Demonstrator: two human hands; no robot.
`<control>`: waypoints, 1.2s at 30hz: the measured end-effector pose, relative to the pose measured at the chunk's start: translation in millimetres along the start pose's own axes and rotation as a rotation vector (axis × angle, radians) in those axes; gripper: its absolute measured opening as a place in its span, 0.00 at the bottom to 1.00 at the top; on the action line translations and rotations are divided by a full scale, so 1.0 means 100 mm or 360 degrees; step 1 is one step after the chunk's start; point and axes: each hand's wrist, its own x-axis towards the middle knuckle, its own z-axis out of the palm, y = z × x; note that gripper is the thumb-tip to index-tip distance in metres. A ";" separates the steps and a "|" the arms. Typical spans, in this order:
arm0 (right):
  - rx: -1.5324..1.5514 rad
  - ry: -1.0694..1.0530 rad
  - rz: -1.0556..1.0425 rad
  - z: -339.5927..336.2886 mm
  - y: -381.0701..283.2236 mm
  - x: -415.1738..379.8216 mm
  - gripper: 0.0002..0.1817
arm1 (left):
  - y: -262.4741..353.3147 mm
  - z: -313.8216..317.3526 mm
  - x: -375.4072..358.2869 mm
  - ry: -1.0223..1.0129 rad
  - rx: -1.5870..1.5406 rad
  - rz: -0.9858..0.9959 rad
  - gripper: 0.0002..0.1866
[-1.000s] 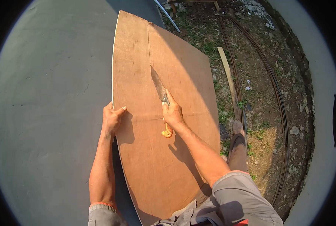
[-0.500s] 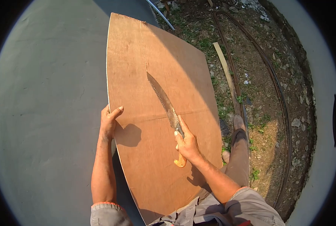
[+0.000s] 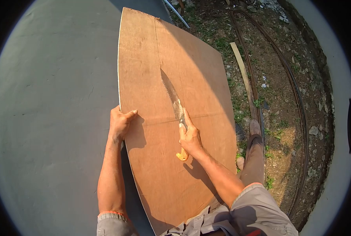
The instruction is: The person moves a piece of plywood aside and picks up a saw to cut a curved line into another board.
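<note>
A large sheet of plywood (image 3: 207, 102) lies tilted in front of me, with a pencil-thin dark line or cut running down from its far edge. My left hand (image 3: 120, 122) grips the sheet's left edge, thumb on top and fingers wrapped beneath, out of sight. In my right hand (image 3: 190, 137) is a hand saw, fingers closed round its orange handle (image 3: 182, 154) and the index finger stretched along the blade's base. The saw's toothed, rust-stained blade (image 3: 171, 92) points away from me, its far end meeting the sheet at the lower end of the line.
A smooth grey wall or slab (image 3: 61, 118) fills the left side. On the right, long bent steel rods (image 3: 287, 74) and a wooden strip (image 3: 241, 65) lie on rough ground with grass and stones. My foot (image 3: 255, 128) stands beside the rods.
My right hand has moved forward and slightly left with the saw, and less of the blade's length shows. The left hand keeps its hold on the plywood; the whole view has shifted a little.
</note>
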 end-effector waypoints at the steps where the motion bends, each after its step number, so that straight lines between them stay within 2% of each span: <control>1: 0.0079 0.0027 -0.0016 -0.09 0.05 -0.26 0.35 | 0.02 0.00 0.05 0.0014 0.0032 0.0037 0.16; 3: 0.0236 0.0077 -0.0053 -0.27 0.05 -0.76 0.37 | 0.02 0.01 0.04 -0.0011 0.0017 0.0016 0.16; 4: 0.0188 0.0061 -0.0076 -0.26 0.05 -0.70 0.36 | 0.03 0.01 0.03 -0.0047 0.0026 0.0009 0.16; 8: 0.0014 0.0076 -0.0124 0.14 -0.10 0.56 0.35 | 0.02 0.04 0.05 -0.0026 -0.0052 0.0085 0.15; 11: -0.0011 -0.0001 0.0002 0.08 -0.28 0.43 0.34 | 0.01 0.02 0.04 0.0020 -0.0030 -0.0005 0.16; 12: -0.0097 -0.0117 0.0192 -0.09 -0.32 0.10 0.35 | 0.03 0.01 -0.01 0.0001 -0.0014 -0.0029 0.16; 13: -0.0042 -0.0018 -0.0011 -0.17 -0.03 -0.35 0.36 | 0.06 0.01 0.00 -0.0026 0.0002 -0.0032 0.16; 15: 0.0004 0.0066 -0.0229 -0.25 0.07 -0.62 0.37 | 0.01 0.01 0.02 -0.0039 0.0001 0.0025 0.16; 17: 0.0099 0.0061 -0.0140 -0.16 0.09 -0.36 0.36 | 0.02 -0.02 0.03 -0.0070 0.0020 0.0103 0.16; 20: 0.0057 0.0010 0.0008 0.11 -0.15 0.46 0.34 | 0.03 0.05 0.03 -0.0008 -0.0018 0.0017 0.16; 23: -0.0087 0.0042 -0.0063 0.13 -0.21 0.39 0.35 | 0.02 0.00 0.06 0.0011 0.0022 -0.0012 0.16; 24: -0.0106 -0.0066 0.0078 -0.06 -0.25 0.00 0.36 | 0.03 0.00 0.02 0.0010 0.0012 0.0004 0.16; 26: 0.0008 0.0165 -0.0286 -0.26 0.19 -0.80 0.37 | 0.06 0.04 0.04 -0.0003 -0.0022 0.0034 0.16; 28: 0.0007 0.0112 -0.0262 -0.31 0.09 -0.77 0.37 | 0.07 0.05 0.01 -0.0026 0.0008 0.0014 0.16; 30: 0.0093 -0.0024 0.0080 -0.26 -0.13 -0.44 0.37 | 0.07 0.05 0.02 -0.0013 -0.0005 0.0048 0.16; 31: 0.0096 -0.0015 0.0026 -0.08 -0.10 0.05 0.36 | 0.05 0.06 0.03 0.0010 -0.0031 0.0061 0.16; 33: 0.0109 -0.0008 -0.0019 0.09 -0.09 0.36 0.36 | 0.05 0.05 0.06 0.0011 -0.0036 0.0040 0.16; 35: 0.0009 0.0012 -0.0023 0.12 -0.09 0.29 0.35 | 0.02 0.04 0.05 0.0006 -0.0040 -0.0015 0.16; 36: -0.0003 -0.0007 -0.0050 -0.04 -0.10 -0.06 0.36 | 0.06 0.04 0.02 0.0001 -0.0021 -0.0019 0.16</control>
